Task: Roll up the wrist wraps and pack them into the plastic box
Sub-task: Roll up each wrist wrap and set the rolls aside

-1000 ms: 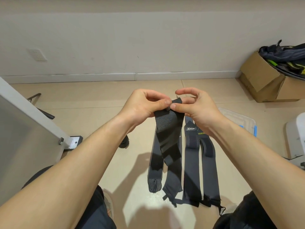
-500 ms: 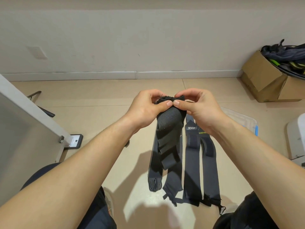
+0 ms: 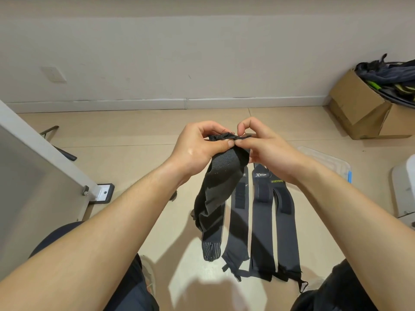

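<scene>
A black wrist wrap [image 3: 221, 176] hangs in the air in front of me. My left hand [image 3: 197, 147] and my right hand [image 3: 265, 147] both pinch its top end, which is curled over into a small fold between my thumbs and fingers. The rest of the wrap dangles down, twisted. Below it, several dark wrist wraps [image 3: 260, 221] lie flat and parallel on the floor between my knees. A clear plastic box [image 3: 325, 162] with a blue clip sits on the floor to the right, partly hidden by my right forearm.
A cardboard box [image 3: 363, 113] full of dark gear stands by the wall at the right. A white panel with a metal foot [image 3: 103, 193] stands at the left. A white object [image 3: 404, 187] is at the right edge. The floor is beige tile.
The top end of the held wrap has been turned over further into a tighter fold, and the hanging part has lifted and twisted. The wraps on the floor have not moved.
</scene>
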Demonstrator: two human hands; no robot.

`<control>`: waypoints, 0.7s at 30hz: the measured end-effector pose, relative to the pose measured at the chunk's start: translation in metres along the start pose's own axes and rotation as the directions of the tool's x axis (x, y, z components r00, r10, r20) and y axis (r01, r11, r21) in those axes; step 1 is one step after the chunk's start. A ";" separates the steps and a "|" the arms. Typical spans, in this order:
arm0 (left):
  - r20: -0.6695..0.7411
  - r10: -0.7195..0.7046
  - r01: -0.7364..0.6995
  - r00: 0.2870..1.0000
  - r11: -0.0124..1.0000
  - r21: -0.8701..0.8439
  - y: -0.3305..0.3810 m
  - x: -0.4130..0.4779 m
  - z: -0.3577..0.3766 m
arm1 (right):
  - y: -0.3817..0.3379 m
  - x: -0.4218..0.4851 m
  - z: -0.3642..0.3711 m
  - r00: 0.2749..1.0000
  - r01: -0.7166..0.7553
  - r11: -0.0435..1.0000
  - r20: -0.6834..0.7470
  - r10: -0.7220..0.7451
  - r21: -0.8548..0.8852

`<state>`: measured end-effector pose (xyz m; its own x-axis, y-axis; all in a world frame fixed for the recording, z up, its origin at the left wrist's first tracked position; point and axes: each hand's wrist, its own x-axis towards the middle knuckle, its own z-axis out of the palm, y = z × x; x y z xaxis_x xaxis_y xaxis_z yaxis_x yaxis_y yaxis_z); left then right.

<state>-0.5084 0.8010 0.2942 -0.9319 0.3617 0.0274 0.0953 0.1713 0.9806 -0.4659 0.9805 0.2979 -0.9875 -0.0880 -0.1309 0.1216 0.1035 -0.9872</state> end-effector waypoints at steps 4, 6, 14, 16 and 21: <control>-0.001 -0.004 0.004 1.000 0.997 -0.071 0.005 -0.001 0.001 | -0.002 -0.004 0.002 0.995 0.092 0.996 -0.040 -0.093 -0.022; -0.010 -0.003 0.003 1.000 0.996 -0.085 0.007 0.000 0.001 | -0.003 -0.005 0.004 0.990 0.126 0.990 -0.077 -0.121 0.067; 0.007 0.021 -0.021 1.000 0.999 -0.025 0.006 0.000 0.002 | -0.002 -0.001 0.003 0.997 0.008 0.948 -0.079 0.018 0.317; 0.018 -0.036 0.038 0.999 0.994 -0.105 0.007 0.000 0.003 | -0.003 -0.002 0.003 0.997 0.004 0.929 -0.078 0.027 0.369; 0.154 -0.223 0.270 0.963 0.836 -0.478 0.011 -0.002 0.004 | -0.001 0.001 0.008 0.995 -0.005 0.895 -0.087 0.049 0.446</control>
<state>-0.5038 0.8058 0.3040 -0.8643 0.4512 -0.2221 -0.3392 -0.1969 0.9199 -0.4660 0.9726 0.2982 -0.9853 0.0042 -0.1707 0.1586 -0.3491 -0.9236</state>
